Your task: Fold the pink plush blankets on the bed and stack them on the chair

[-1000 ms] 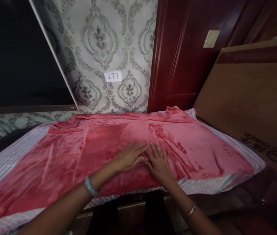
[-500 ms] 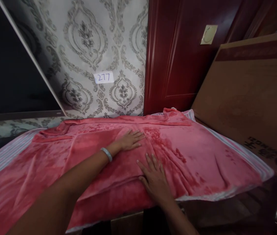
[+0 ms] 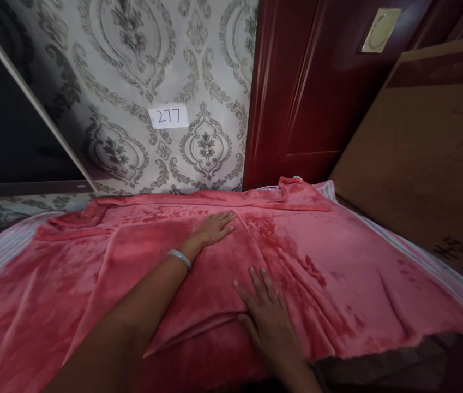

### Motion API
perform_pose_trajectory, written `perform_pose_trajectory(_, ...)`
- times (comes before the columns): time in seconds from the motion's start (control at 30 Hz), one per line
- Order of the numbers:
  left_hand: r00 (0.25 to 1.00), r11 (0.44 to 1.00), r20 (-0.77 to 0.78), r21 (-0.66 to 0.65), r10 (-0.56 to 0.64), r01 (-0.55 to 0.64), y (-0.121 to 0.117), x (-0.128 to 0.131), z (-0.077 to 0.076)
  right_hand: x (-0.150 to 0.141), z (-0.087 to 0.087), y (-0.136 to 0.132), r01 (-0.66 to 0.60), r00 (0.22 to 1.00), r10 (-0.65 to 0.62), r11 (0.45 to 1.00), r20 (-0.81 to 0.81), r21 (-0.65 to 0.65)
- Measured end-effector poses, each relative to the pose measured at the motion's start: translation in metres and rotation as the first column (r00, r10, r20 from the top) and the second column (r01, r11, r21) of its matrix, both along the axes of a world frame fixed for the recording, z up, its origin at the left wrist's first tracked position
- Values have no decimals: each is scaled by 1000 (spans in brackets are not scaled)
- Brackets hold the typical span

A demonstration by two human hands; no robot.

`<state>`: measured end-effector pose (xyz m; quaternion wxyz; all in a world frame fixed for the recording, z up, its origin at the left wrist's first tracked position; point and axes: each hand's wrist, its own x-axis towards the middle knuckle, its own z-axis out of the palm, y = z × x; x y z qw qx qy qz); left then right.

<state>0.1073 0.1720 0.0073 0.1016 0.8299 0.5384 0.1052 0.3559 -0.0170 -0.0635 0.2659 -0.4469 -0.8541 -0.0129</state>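
Note:
A red-pink plush blanket (image 3: 141,256) lies spread over a surface, with a folded, layered section in its middle and creases running to the right. My left hand (image 3: 215,227) rests flat on the folded section toward its far side, fingers stretched to the right; a pale bangle circles that wrist. Nearer to me, my right hand (image 3: 270,316) lies on the blanket with fingers apart, beside the near fold. Neither hand grips the cloth. A striped cloth (image 3: 8,245) shows under the blanket at the left and right edges.
Patterned wallpaper (image 3: 204,82) with a paper label (image 3: 168,115) reading 277 rises behind the blanket. A dark screen (image 3: 14,125) stands at the left. At the right are a dark red door panel (image 3: 305,93) and a large cardboard box (image 3: 423,153) beside the blanket.
My hands were close together a second ago. Since then my left hand has slid toward the blanket's far side, while my right hand is now nearer to me. The view has moved closer.

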Motion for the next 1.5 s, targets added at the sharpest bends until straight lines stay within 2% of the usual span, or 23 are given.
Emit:
perform_pose_trajectory(0.2, 989, 995, -132, 76, 73, -63, -17, 16, 15, 0, 6, 2, -4, 1000, 4, 1000, 7, -15)
perform_pose_trajectory(0.3, 970, 984, -200, 136, 138, -112, -27, 26, 28, 1, 7, 3, -5, 1000, 4, 1000, 21, 3)
perform_pose_trajectory(0.37, 969, 982, -191, 130, 158, -135, -38, 29, 38, 3, 7, 2, -7, 1000, 7, 1000, 26, 10)
perform_pose_trajectory(0.43, 982, 989, -141, 100, 123, -109, -56, 28, 46, 5, 10, 2, -9, 1000, 9, 1000, 26, 14)
perform_pose_trajectory(0.5, 996, 997, -82, 72, 42, -36, -80, 24, 50, 5, 20, 2, -12, 1000, 11, 1000, 8, 23)
perform_pose_trajectory(0.6, 997, 997, 42, 49, -63, 61, -120, 16, 47, -6, 48, 6, -19, 996, 23, 999, -86, 46)
perform_pose_trajectory(0.67, 984, 995, 155, 60, -89, 81, -141, 13, 40, -23, 67, 13, -59, 986, 66, 997, -150, 51)
perform_pose_trajectory(0.73, 966, 997, 249, 68, -63, 47, -154, 10, 32, -44, 79, 19, -115, 979, 118, 993, -167, 29)
perform_pose_trajectory(0.8, 962, 998, 271, 50, 28, -43, -160, 4, 25, -64, 78, 23, -143, 982, 140, 990, -127, -16)
perform_pose_trajectory(0.87, 975, 995, 203, 31, 86, -94, -161, -5, 19, -77, 68, 23, -134, 990, 132, 990, -48, -53)
perform_pose_trajectory(0.9, 987, 996, 144, 27, 77, -81, -161, -10, 17, -81, 60, 22, -127, 992, 127, 990, -7, -61)
perform_pose_trajectory(1.03, 995, 996, -66, 41, -73, 76, -152, -33, 17, -82, 36, 14, -105, 990, 110, 993, 92, -61)
perform_pose_trajectory(1.1, 988, 995, -127, 38, -87, 92, -140, -43, 21, -80, 32, 13, -90, 989, 95, 995, 109, -53)
perform_pose_trajectory(1.2, 983, 1000, -182, 19, -17, 21, -116, -57, 28, -79, 31, 13, -82, 991, 85, 996, 104, -31)
perform_pose_trajectory(1.3, 972, 994, -207, 25, 109, -107, -91, -72, 29, -79, 30, 13, -84, 993, 85, 996, 76, -16)
perform_pose_trajectory(1.4, 953, 966, -170, -3, 253, -257, -74, -86, 24, -78, 27, 13, -94, 994, 94, 996, 61, -7)
perform_pose_trajectory(1.5, 941, 947, -113, -6, 317, -320, -68, -95, 14, -77, 25, 13, -103, 992, 103, 995, 67, -2)
